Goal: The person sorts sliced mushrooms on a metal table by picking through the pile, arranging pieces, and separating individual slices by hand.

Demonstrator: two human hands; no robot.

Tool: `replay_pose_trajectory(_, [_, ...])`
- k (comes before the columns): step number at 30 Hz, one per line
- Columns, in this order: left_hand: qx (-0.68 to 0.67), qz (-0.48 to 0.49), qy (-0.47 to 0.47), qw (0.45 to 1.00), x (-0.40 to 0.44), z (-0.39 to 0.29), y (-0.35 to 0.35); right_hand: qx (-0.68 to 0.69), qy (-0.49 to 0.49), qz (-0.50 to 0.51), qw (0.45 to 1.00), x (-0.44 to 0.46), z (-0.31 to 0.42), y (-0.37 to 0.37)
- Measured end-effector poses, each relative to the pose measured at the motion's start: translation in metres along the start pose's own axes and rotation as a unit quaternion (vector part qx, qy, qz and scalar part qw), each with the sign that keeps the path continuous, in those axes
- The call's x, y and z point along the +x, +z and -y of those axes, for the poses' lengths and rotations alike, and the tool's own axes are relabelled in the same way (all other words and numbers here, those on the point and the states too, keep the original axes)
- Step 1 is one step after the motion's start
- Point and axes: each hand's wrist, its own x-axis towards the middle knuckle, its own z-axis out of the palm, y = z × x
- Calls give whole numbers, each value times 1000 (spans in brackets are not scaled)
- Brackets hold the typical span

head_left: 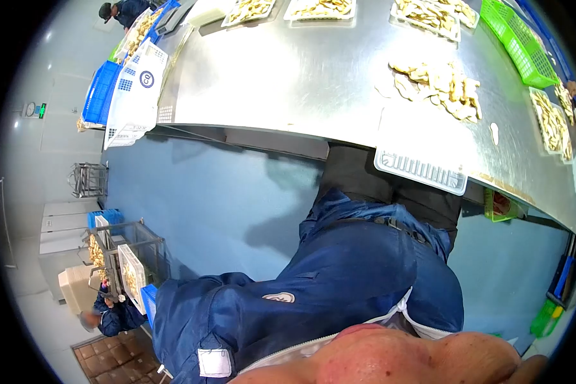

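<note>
Neither of my hands shows; one blue jacket sleeve point(192, 313) is in view, but its hand is hidden or out of frame. In front of my body, a clear plastic tray point(422, 171) sticks out over the near edge of the steel table point(269, 83). Beyond it lies a loose pile of pale yellowish food slices point(438, 86), whose kind I cannot make out. One single slice point(494, 134) rests apart, to the right of the pile.
Filled trays point(320, 8) line the far side, with another filled tray point(549, 121) at the right. A green basket point(518, 45) stands back right. White point(134, 89) and blue crates point(100, 93) stand left. Other people point(118, 320) work beside a metal rack point(150, 246) and far left.
</note>
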Motion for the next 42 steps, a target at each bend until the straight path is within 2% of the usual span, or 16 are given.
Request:
replay_pose_trajectory(16, [1,22,-51,998,-2,-26,-14,16,-30,-10,999,-6,-1,-18])
replay_pose_trajectory(19, [20,55,-75,995,10,-36,-38,35,-85,-76,993,-25,13,-42])
replay_pose_trajectory(20, [28,71,-88,993,16,-43,-47,83,-128,-149,977,-27,19,-55])
replay_pose_trajectory(21, [41,84,-105,990,24,-53,-59,87,-174,-167,967,-43,45,-83])
replay_pose_trajectory(23, [61,93,-142,984,38,-82,-89,45,-207,-266,940,-52,61,-115])
replay_pose_trajectory(24, [68,57,-155,984,45,-98,-108,-7,-244,-333,911,-49,61,-131])
replay_pose_trajectory(26, [38,-117,-133,983,57,-127,-141,0,-241,-454,858,-39,65,-152])
replay_pose_trajectory(28, [-54,-340,-8,939,77,-143,-165,89,-213,-526,819,-23,71,-167])
replay_pose_trajectory(30, [-117,-466,113,870,111,-161,-174,210,-251,-550,768,3,72,-172])
replay_pose_trajectory(32, [-67,-527,175,829,151,-155,-185,225,-249,-599,727,33,66,-174])
replay_pose_trajectory(34, [-58,-532,186,824,187,-146,-195,256,-239,-613,709,38,72,-168])
replay_pose_trajectory(38, [100,-581,190,785,218,-152,-214,247,-209,-607,726,38,77,-172])
replay_pose_trajectory(40, [114,-579,186,786,218,-155,-219,229,-203,-603,736,35,85,-174])
replay_pose_trajectory(42, [50,-561,176,807,215,-175,-222,199,-202,-614,736,36,88,-182])
